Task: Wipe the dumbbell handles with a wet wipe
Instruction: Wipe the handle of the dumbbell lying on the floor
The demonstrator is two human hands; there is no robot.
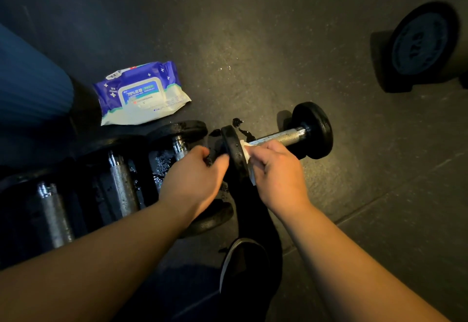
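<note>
Head view, 1 frame.

Item 1: dumbbell [276, 139], lying on the dark floor [253, 43], its near end plate lifted slightly toward the person. The knurled chrome handle [278, 137] ran up and right to the far plate. It lay apart from the others, probably so the bar could be reached all round.

Item 2: left hand [195, 169], fingers curled over the near plate's outer face and rim. The grip appeared to steady the dumbbell and stop it rolling.

Item 3: right hand [276, 167], fingers bent and pinching a wet wipe [247, 155] against the handle's near end, just inside the plate. The white wipe showed only at the finger edge; how far it wrapped the bar could not be told. Most of the handle stood bare beyond the hand, so the stroke seemed to sit at its starting end.

Item 4: 3 further dumbbells [121, 177], side by side at left, handles running roughly toward the viewer, with drops of liquid showing on and around them. Whether they were already wiped could not be told.

Item 5: wipe pack [141, 93], blue and white, flat on the floor beyond the row, flap closed, near enough for a fresh sheet.

Item 6: larger weight [425, 43], upper right, well apart. Black shoe [243, 261] below the hands. Blue ribbed fabric [27, 81] at the left edge.
</note>
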